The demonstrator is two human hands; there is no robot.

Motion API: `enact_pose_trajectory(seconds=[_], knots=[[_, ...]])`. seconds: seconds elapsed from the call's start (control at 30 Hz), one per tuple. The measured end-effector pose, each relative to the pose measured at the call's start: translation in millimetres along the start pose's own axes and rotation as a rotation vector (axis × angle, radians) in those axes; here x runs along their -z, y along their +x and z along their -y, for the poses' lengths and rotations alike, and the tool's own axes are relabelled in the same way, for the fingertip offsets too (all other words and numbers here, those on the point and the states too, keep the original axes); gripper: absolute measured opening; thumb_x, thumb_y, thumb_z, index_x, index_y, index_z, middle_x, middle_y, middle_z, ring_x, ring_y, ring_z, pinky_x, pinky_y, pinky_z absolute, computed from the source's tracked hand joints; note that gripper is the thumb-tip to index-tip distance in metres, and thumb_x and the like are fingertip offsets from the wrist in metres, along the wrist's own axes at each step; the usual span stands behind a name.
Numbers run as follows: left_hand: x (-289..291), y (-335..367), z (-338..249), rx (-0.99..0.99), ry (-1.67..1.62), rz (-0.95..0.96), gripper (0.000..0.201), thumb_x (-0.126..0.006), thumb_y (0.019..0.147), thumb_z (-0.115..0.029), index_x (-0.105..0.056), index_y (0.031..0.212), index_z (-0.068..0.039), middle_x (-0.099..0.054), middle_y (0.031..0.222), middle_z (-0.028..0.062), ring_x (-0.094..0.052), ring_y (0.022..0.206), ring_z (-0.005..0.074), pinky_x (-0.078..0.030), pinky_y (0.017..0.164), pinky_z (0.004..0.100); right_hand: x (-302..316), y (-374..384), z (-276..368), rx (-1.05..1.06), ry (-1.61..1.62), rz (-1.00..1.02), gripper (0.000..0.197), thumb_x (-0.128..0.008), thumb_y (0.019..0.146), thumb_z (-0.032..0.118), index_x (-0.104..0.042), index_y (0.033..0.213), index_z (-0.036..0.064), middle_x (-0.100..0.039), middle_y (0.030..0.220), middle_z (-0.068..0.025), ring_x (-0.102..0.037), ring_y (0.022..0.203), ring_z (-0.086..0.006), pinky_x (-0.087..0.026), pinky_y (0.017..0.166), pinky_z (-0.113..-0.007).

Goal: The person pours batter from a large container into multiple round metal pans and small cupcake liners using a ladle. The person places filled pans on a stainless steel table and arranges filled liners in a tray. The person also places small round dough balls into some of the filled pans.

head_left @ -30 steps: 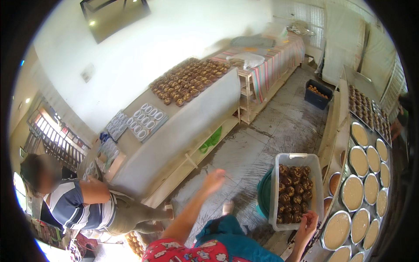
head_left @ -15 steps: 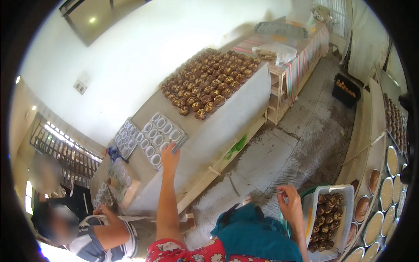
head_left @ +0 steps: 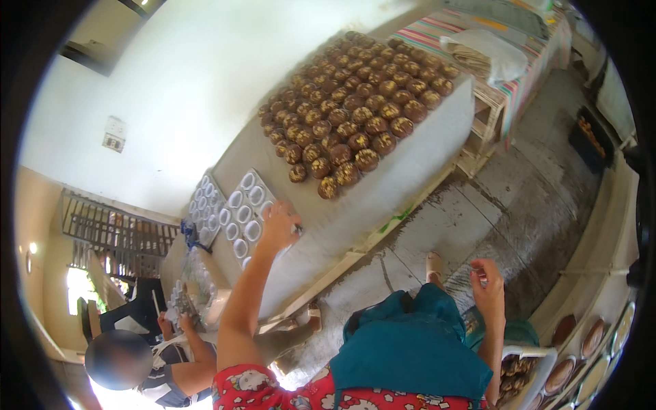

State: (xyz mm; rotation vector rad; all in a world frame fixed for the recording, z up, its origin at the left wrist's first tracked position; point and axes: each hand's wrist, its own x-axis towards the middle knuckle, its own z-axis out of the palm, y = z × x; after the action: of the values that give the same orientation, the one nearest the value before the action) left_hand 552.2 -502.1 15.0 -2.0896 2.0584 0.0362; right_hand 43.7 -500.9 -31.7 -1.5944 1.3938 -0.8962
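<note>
The left hand (head_left: 279,224), last seen over the gap between desk and tub, is now reaching the near right edge of a flat grey metal muffin tray (head_left: 247,198) filled with rows of round white paper cups (head_left: 253,230). The tray is lying on the long desk (head_left: 318,225) with a smooth pale covering, just beside a second grey tray of white cups (head_left: 208,205). The fingers are bending over the tray's edge; whether they are pinching it firmly cannot be told.

The right hand (head_left: 488,287), earlier at the rim of the tub, is now hanging above the grey floor, well apart from the tray. Its fingers are curling toward the thumb; whether anything small is sitting between them cannot be told. The view is turning leftward, so the translucent rectangular plastic tub (head_left: 545,372) of brown round cakes (head_left: 516,379) is appearing only at the lower right.

The work in hand is thus seemingly centring on the cup-filled tray rather than the tub. Beyond it, dark brown cakes with yellowish tops (head_left: 339,154) are standing in close rows. At lower left, a co-worker's hands (head_left: 186,324) are handling pale cups.
</note>
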Motion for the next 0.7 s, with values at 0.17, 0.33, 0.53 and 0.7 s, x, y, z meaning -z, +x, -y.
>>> enact_pose_trajectory(seconds=[0.17, 0.33, 0.53, 0.7], knots=[[5, 14, -11, 0.03, 0.027, 0.058, 0.041, -0.075, 0.056, -0.018, -0.063, 0.095, -0.018, -0.046, 0.126, 0.0103, -0.035, 0.126, 0.0334, -0.024, 0.102, 0.0529, 4, 110, -9, 0.097, -0.002, 0.144, 0.019, -0.057, 0.081, -0.001, -0.057, 0.1, 0.0013, -0.061, 0.092, -0.0134, -0.06, 0.079, -0.0279, -0.048, 0.069, -0.033], [-6, 27, -16, 0.063, 0.053, 0.044, 0.042, -0.072, 0.056, -0.016, -0.062, 0.096, -0.016, -0.044, 0.129, 0.0102, -0.035, 0.126, 0.0335, -0.024, 0.102, 0.0545, -6, 193, -3, 0.181, 0.05, 0.304, 0.019, -0.056, 0.082, -0.001, -0.056, 0.101, 0.0011, -0.059, 0.092, -0.0148, -0.059, 0.08, -0.0288, -0.047, 0.07, -0.033], [4, 35, -25, 0.116, 0.106, 0.043, 0.042, -0.068, 0.058, -0.014, -0.061, 0.1, -0.017, -0.044, 0.131, 0.0098, -0.034, 0.127, 0.0332, -0.024, 0.103, 0.0548, -17, 232, -4, 0.172, 0.088, 0.407, 0.017, -0.056, 0.083, -0.001, -0.057, 0.1, 0.0004, -0.059, 0.091, -0.0117, -0.058, 0.078, -0.0225, -0.047, 0.068, -0.03], [15, 41, -19, 0.109, 0.102, 0.046, 0.043, -0.07, 0.059, -0.016, -0.061, 0.101, -0.017, -0.045, 0.13, 0.009, -0.035, 0.126, 0.0335, -0.025, 0.101, 0.0548, -39, 233, -9, 0.129, 0.125, 0.469, 0.017, -0.056, 0.082, 0.001, -0.057, 0.098, 0.001, -0.059, 0.092, -0.0146, -0.06, 0.08, -0.028, -0.048, 0.071, -0.033]])
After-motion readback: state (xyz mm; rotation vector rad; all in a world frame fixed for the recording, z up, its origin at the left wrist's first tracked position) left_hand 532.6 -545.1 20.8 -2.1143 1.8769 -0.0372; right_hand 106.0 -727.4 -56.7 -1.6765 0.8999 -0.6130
